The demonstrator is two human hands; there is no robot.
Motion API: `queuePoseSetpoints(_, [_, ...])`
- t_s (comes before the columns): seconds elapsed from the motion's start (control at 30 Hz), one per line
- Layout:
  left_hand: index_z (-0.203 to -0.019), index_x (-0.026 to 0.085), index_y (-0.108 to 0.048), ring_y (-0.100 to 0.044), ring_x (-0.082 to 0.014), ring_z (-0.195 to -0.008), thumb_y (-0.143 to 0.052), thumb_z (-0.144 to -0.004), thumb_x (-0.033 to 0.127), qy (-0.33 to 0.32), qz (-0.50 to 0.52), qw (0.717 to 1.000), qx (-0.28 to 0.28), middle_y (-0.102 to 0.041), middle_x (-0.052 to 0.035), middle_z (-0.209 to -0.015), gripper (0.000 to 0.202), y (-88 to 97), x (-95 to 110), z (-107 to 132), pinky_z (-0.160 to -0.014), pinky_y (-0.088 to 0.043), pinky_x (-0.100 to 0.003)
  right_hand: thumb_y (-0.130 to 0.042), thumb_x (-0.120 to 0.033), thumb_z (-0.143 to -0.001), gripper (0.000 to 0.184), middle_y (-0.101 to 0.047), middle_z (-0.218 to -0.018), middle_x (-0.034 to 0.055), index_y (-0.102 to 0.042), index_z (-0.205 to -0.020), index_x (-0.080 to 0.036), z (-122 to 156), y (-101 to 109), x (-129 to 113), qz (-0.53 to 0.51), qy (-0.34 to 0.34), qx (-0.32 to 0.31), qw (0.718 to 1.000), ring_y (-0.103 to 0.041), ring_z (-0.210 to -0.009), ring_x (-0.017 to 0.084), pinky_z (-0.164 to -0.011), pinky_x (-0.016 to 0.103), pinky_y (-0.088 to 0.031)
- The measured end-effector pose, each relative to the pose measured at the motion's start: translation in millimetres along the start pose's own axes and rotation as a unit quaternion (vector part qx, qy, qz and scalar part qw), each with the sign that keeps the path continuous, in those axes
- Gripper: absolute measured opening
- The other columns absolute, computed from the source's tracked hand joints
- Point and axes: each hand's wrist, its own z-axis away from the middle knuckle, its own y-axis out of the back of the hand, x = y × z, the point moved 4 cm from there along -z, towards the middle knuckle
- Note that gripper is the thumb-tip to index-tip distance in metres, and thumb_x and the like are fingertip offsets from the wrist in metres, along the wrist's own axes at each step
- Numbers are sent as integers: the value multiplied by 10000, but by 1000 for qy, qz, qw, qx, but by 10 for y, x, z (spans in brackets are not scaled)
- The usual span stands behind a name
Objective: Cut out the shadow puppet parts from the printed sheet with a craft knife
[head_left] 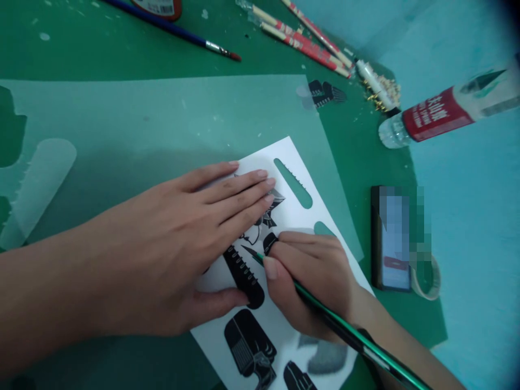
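My left hand [174,244] lies flat with fingers stretched out, pressing down a white sheet [284,157] printed with black shapes. My right hand [312,281] is closed in a pinch round a thin green craft knife [357,338], whose tip touches the sheet next to a black ribbed shape [244,273]. The sheet has elongated holes cut out of it [292,181]. It rests on a translucent sheet [162,119] over a green cutting mat [101,59].
A phone [392,238] and a tape roll [426,279] lie right of the sheet. A red-labelled bottle [439,114] lies at upper right. A paintbrush [174,30], red-wrapped sticks [300,40] and small cut-out pieces [325,93] lie along the far edge. A pale cut-out strip [38,187] lies at left.
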Motion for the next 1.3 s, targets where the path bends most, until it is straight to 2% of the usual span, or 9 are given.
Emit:
queuePoseSetpoints(0.23, [-1724,156,-267,-278,-293,-1655,-499,-1030,681,-7,-7,1000,-2,-271,-79,-1772,901,-9,-4,-4,-1403,-140,-425,-470,-111,-984,376,-455,-548,-30,-407,-639,-248,-58,-1,-21,74,54,22,996,-399,-553,148,-536,328,-299])
queuePoseSetpoints(0.63, [-1695,110,-338,-302,-307,-1645,-525,-1026,649,-5,-3,1000,3,-317,-112,-1760,879,0,8,-7,-1397,-141,-414,-461,-154,-1028,418,-481,-540,-22,-471,-615,-221,-66,-66,-14,78,45,21,996,-408,-544,135,-540,319,-297])
queuePoseSetpoints(0.83, [-1688,31,-303,-256,-322,-1660,-541,-1004,678,7,-19,1000,9,-272,-176,-1763,971,6,20,-7,-1400,-118,-443,-467,-156,-1034,422,-491,-544,-21,-492,-617,-214,-59,-84,-17,70,39,27,996,-400,-541,135,-532,330,-297])
queuePoseSetpoints(1.07, [-1701,47,-273,-231,-318,-1668,-497,-1011,710,8,-33,999,12,-264,-162,-1771,983,5,10,-7,-1405,-75,-454,-484,-170,-1047,413,-483,-554,-28,-477,-637,-216,-51,-82,-13,59,34,27,997,-397,-550,134,-536,329,-297])
queuePoseSetpoints(1.3, [-1679,-13,-278,-235,-316,-1668,-528,-1004,696,5,-37,999,9,-282,-199,-1765,1010,6,13,-7,-1404,-87,-440,-488,-183,-1061,410,-462,-560,-32,-461,-654,-223,-48,-104,-19,58,26,22,998,-400,-554,139,-546,337,-292])
